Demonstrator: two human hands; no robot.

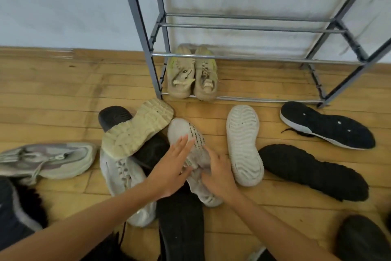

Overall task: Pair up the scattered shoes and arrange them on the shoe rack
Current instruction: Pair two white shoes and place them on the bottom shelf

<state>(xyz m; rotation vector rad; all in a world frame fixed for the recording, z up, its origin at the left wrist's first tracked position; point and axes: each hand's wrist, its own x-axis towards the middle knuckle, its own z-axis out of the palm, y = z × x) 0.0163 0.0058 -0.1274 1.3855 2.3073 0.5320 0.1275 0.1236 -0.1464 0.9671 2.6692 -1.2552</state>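
A grey metal shoe rack (148,55) stands against the wall. A beige pair of sneakers (191,74) sits on its lowest tier at the left. On the floor in front lies a white knit sneaker with black lettering (184,131). My left hand (171,167) rests on its left side with fingers spread. My right hand (219,174) grips its collar from the right. Beside it a matching white shoe (244,144) lies sole up.
A cream-soled shoe (137,129) lies upside down over a black one (113,115). A light grey sneaker (120,174) and a grey-purple sneaker (48,159) lie to the left. Black shoes (313,170) lie sole up at the right, with more dark shoes (182,229) near me.
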